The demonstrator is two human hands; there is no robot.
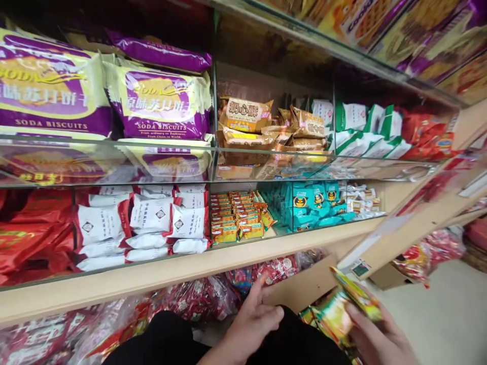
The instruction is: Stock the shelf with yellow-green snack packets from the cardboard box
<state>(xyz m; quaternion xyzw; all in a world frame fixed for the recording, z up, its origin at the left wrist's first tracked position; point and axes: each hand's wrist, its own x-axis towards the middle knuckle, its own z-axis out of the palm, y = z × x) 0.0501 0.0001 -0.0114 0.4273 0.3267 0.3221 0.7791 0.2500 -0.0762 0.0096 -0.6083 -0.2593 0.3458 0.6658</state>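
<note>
My right hand (371, 332) grips some small shiny yellow-and-green snack packets (335, 314) at the lower right, its fingers closed around them. More of the same packets show below that hand, partly hidden by it. My left hand (254, 319) is over my dark-clothed lap with nothing in it, the thumb raised away from loosely bent fingers. Ahead of the hands, on the lower shelf, small orange-yellow snack packets (243, 215) lie stacked in a glass-divided compartment. White-and-red packets (152, 215) fill the compartment to their left, and teal packets (315, 200) are to their right.
Purple soda biscuit packs (162, 104), brown-wrapped pastries (247, 116) and green-and-white packets (353, 119) stand on the upper glass shelf (114, 159). A wooden shelf edge (182, 268) runs across in front. Bagged red goods (198, 299) and a cardboard box (304, 284) sit beneath it.
</note>
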